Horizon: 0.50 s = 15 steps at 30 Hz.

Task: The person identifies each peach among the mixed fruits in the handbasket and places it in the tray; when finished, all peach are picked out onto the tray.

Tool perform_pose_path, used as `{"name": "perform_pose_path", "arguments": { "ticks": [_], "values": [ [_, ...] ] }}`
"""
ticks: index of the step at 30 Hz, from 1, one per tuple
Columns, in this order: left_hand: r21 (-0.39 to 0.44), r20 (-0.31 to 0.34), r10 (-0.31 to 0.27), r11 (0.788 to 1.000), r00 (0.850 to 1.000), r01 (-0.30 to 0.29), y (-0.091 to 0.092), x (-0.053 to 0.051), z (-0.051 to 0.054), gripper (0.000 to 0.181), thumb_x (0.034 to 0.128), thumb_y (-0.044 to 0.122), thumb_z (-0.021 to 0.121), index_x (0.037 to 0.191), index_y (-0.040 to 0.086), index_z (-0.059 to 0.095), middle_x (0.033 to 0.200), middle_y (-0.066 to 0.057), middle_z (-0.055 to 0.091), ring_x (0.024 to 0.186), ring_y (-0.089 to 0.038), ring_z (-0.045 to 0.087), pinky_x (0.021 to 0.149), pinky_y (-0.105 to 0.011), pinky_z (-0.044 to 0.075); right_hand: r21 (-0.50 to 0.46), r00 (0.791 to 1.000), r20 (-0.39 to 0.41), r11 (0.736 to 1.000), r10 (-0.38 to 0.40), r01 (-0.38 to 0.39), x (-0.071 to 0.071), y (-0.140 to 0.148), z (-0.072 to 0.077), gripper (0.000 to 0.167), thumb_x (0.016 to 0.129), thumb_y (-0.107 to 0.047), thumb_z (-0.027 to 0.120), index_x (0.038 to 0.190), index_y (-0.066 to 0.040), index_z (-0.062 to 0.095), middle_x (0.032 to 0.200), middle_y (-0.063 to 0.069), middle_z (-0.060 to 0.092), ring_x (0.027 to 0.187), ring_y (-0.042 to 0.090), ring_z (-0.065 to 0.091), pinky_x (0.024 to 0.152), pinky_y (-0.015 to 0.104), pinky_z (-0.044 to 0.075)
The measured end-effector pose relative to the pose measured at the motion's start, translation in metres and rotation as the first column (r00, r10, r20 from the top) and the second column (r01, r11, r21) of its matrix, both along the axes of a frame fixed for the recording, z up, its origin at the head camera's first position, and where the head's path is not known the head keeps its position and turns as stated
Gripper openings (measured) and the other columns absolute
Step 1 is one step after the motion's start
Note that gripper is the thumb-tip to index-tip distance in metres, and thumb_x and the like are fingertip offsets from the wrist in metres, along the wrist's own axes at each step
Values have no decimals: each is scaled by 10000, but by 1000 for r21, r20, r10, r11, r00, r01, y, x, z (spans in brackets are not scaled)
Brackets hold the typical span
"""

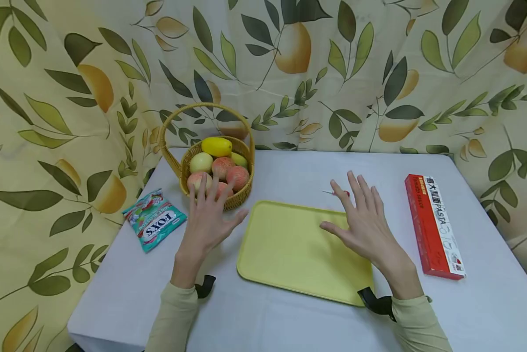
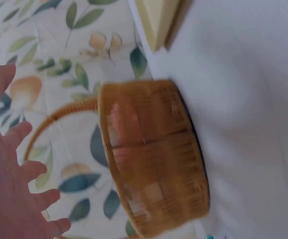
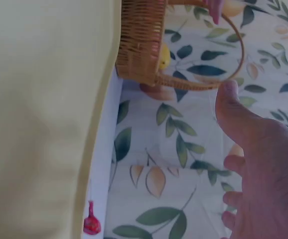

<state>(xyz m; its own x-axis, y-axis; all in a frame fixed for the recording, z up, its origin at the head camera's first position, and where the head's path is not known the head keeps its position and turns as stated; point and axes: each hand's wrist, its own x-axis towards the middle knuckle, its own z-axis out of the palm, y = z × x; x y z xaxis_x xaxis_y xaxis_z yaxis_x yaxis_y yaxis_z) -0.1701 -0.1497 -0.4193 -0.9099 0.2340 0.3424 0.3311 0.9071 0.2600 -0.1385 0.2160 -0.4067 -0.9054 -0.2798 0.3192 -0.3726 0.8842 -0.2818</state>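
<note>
My left hand [image 1: 207,222], fingers spread and holding nothing, hovers in front of a wicker basket [image 1: 239,197] filled with fruit. In the left wrist view the basket [image 2: 151,159] stands apart from that hand. Peaches [image 1: 238,177], a yellow fruit [image 1: 216,146] and a pale round fruit [image 1: 201,162] show in it. Over the right part of a yellow tray [image 1: 285,244], my right hand [image 1: 368,227] is raised with spread fingers and nothing in it. Behind the tray lies a small red-handled tool with a thin metal shaft [image 1: 328,192]; its exact kind cannot be told.
A teal FOX'S candy bag [image 1: 157,222] lies left of the basket. On the right side of the white-covered table [image 1: 263,322] is a red and white pasta box [image 1: 435,227]. A leaf-patterned cloth [image 1: 312,98] hangs behind the table.
</note>
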Motion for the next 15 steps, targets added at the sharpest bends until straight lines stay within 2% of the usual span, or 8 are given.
{"name": "perform_pose_path", "arguments": {
  "ticks": [7,11,15],
  "values": [
    [107,14,94,990,996,-95,-34,-3,3,792,969,638,564,1638,371,237,1754,-95,36,1597,-470,82,1260,-710,76,4,994,22,994,110,-110,-20,-19,2,933,897,-511,735,1647,-237,252,1740,159,89,1592,433,84,1255,680,75],
    [179,24,169,969,985,-171,-60,-6,6,783,985,629,542,1643,327,244,1750,-109,18,1596,-474,75,1263,-705,65,-18,981,71,984,181,-180,-34,-30,2,872,929,-488,715,1636,-220,282,1737,159,101,1596,427,93,1258,678,86],
    [244,54,223,942,973,-229,-89,-13,6,817,996,636,511,1660,285,187,1747,-136,25,1593,-478,78,1250,-723,73,-20,962,122,969,246,-246,-47,-43,2,845,952,-478,696,1634,-199,283,1734,165,110,1594,428,114,1268,657,103]
  ]
}}
